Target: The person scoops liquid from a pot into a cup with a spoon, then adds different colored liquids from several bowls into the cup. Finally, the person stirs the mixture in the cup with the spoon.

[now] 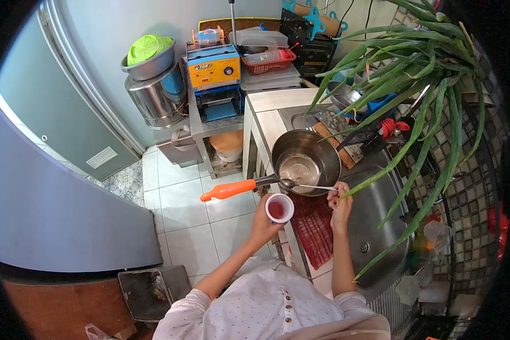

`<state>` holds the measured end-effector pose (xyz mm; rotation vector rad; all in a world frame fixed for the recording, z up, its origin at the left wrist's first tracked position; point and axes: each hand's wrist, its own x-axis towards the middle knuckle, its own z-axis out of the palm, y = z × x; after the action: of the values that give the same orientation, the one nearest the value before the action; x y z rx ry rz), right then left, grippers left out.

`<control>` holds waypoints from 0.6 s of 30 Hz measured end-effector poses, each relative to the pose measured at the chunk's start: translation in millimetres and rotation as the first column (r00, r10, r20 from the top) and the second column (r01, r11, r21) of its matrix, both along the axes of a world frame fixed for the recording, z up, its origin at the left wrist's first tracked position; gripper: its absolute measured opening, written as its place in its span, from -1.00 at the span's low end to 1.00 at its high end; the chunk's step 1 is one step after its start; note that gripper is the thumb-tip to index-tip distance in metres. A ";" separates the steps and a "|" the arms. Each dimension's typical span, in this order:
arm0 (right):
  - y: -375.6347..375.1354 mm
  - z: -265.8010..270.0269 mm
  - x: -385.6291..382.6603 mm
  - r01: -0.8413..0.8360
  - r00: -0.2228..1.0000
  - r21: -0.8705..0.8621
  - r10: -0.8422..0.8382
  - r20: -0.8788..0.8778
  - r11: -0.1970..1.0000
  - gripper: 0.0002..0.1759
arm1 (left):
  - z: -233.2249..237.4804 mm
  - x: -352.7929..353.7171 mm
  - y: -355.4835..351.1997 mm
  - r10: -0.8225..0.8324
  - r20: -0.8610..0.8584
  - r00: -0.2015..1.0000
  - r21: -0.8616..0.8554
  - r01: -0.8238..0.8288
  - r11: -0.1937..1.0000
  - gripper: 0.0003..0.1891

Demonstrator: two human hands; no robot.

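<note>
Left hand grips cup of red liquid. Right hand pinches spoon, bowl resting over rim of saucepan beside sink.

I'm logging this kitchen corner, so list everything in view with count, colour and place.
saucepan: one, steel with an orange handle, counter by the sink
cup: one, white with red liquid, in left hand
spoon: one, metal, in right hand, tip in the saucepan
cloth: one, red checked, counter below the saucepan
sink: one, steel, right of the cloth
plant: one, green, long leaves over the sink
machine: one, orange and blue, on a stand at the back
pots: stacked, steel, left of the machine
strainer: one, green, atop the pots
basket: one, red, right of the machine
left hand: holds the cup
right hand: holds the spoon
</note>
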<state>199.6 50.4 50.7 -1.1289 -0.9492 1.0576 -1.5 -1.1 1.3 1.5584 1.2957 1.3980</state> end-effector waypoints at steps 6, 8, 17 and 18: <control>-2.6 2.5 5.7 0.023 0.959 -0.026 -0.030 -0.281 0.999 -0.81 | -2.9 0.6 -1.3 0.000 0.015 1.000 0.016 0.000 1.000 -0.24; -4.6 7.2 7.3 0.037 0.951 -0.013 -0.039 -0.306 0.999 -0.82 | -1.5 1.5 -1.2 -0.004 0.014 1.000 0.024 0.004 1.000 -0.25; -14.9 35.0 7.3 0.053 0.926 0.038 -0.035 -0.377 0.998 -0.82 | -0.6 3.1 0.8 -0.005 0.018 1.000 -0.002 0.005 1.000 -0.25; -17.1 36.1 7.3 0.014 0.942 0.066 0.009 -0.336 0.998 -0.80 | -0.5 3.0 0.7 0.001 0.014 1.000 0.000 -0.001 1.000 -0.25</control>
<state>206.9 33.3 86.8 -0.8582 -0.7048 1.1636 1.5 -0.4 0.8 1.5459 1.2879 1.4069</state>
